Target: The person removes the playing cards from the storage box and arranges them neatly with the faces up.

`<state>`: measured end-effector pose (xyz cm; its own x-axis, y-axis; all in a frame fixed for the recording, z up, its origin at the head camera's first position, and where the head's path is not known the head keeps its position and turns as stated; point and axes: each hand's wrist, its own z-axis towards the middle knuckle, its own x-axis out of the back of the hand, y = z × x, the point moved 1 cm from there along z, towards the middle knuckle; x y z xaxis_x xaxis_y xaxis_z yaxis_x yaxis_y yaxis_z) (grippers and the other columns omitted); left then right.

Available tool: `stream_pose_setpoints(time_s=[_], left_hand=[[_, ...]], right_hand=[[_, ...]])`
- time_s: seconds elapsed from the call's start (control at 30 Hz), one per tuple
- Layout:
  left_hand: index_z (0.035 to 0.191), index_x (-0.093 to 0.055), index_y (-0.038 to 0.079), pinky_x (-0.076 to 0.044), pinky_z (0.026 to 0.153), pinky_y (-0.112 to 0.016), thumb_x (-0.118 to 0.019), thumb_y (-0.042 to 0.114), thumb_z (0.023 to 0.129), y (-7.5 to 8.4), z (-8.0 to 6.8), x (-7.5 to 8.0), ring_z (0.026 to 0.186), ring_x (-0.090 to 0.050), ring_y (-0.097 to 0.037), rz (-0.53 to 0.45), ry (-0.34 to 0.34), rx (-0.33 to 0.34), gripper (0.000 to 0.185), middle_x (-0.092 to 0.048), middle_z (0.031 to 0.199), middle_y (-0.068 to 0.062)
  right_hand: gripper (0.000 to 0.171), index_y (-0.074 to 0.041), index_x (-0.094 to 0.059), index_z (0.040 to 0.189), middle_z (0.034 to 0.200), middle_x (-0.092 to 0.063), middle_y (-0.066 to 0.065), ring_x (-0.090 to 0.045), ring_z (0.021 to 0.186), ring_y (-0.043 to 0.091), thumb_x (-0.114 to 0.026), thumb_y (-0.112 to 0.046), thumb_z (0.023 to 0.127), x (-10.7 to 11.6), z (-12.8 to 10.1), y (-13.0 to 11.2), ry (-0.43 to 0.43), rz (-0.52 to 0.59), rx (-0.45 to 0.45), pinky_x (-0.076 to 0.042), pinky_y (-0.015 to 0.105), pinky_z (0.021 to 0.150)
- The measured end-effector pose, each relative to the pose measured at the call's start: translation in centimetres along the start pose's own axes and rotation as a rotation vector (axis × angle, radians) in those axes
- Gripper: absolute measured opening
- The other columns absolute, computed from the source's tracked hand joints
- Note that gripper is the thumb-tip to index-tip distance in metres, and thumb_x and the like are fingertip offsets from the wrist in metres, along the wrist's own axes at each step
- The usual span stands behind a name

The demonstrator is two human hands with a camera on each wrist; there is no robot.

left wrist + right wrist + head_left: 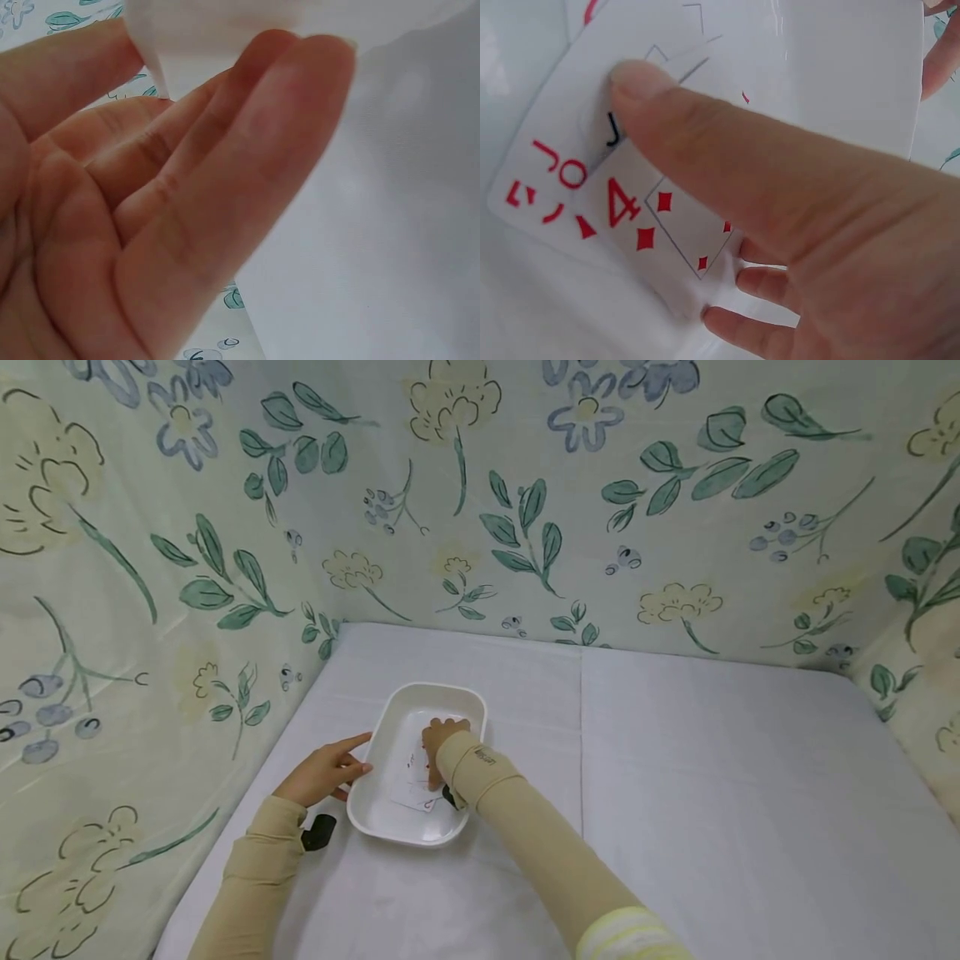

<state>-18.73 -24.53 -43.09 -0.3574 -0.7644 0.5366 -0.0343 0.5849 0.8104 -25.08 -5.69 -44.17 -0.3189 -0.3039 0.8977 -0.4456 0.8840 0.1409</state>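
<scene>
We press our right hand [444,737] down on the playing cards [415,781] inside the white tray [397,706]; the thumb lies straight on them, and we cannot tell if the other fingers pinch a card. In the head view, the left hand [324,772] rests with straight fingers against the tray wall, on the side away from the right hand. The tray stands on the white table cover [675,777], and a small black object [318,832] lies just beside the left wrist.

In the left wrist view, the left hand [150,217] is released and its straight fingers [247,150] touch the tray rim [225,37].

In the right wrist view, the thumb [705,150] of the right hand [817,247] presses on overlapping cards: a four of diamonds [656,217] just under it, and a red joker [551,180] beside it, partly below the four. The other fingers curl beneath the thumb, near the card edge.
</scene>
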Motion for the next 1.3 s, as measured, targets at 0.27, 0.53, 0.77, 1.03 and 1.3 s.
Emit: stream_pose_setpoints(time_s=[0.27, 0.53, 0.77, 1.03, 1.3], left_hand=[[0.140, -0.032, 0.008, -0.053, 0.057, -0.034, -0.060, 0.022, 0.087, 0.0, 0.0, 0.1, 0.074, -0.058, -0.021, 0.002, -0.002, -0.001, 0.062, -0.062, 0.089, -0.011], [0.140, -0.032, 0.008, -0.053, 0.057, -0.034, -0.060, 0.021, 0.088, 0.0, -0.2, 0.0, 0.074, -0.058, -0.021, 0.006, -0.005, -0.001, 0.061, -0.062, 0.088, -0.012], [0.140, -0.031, 0.008, -0.053, 0.057, -0.034, -0.058, 0.020, 0.088, 0.2, -0.2, 0.0, 0.075, -0.059, -0.023, 0.024, 0.001, -0.003, 0.060, -0.062, 0.089, -0.014], [0.141, -0.030, 0.007, -0.052, 0.057, -0.034, -0.058, 0.021, 0.088, 0.2, -0.2, 0.0, 0.075, -0.059, -0.023, 0.032, 0.001, -0.005, 0.061, -0.062, 0.090, -0.013], [0.141, -0.031, 0.008, -0.052, 0.057, -0.033, -0.058, 0.020, 0.089, 0.5, -0.2, 0.0, 0.074, -0.058, -0.021, 0.043, 0.008, 0.006, 0.059, -0.061, 0.089, -0.012]], right_hand=[[0.071, -0.013, -0.054, 0.116, 0.097, -0.049, 0.001, -0.050, 0.089, 0.018, -0.080, -0.046, 0.058, 0.0, 0.6, -0.2, -0.002, 0.017, -0.001, -0.042, 0.034, 0.078], [0.064, -0.013, -0.057, 0.115, 0.094, -0.048, 0.002, -0.049, 0.086, 0.017, -0.077, -0.045, 0.062, 0.3, 0.7, -0.7, -0.045, 0.000, -0.003, -0.042, 0.035, 0.079], [0.065, -0.012, -0.056, 0.114, 0.091, -0.047, 0.004, -0.050, 0.084, 0.020, -0.073, -0.048, 0.063, 0.6, 0.3, -0.7, -0.040, 0.052, 0.001, -0.042, 0.042, 0.084], [0.064, -0.012, -0.057, 0.109, 0.089, -0.044, 0.002, -0.048, 0.074, 0.016, -0.074, -0.051, 0.061, 1.1, -0.2, 0.0, -0.011, 0.121, 0.021, -0.046, 0.036, 0.069], [0.059, -0.014, -0.058, 0.104, 0.088, -0.044, 0.001, -0.048, 0.074, 0.015, -0.072, -0.053, 0.063, 2.5, -1.6, 1.2, 0.046, 0.163, 0.055, -0.044, 0.030, 0.067]])
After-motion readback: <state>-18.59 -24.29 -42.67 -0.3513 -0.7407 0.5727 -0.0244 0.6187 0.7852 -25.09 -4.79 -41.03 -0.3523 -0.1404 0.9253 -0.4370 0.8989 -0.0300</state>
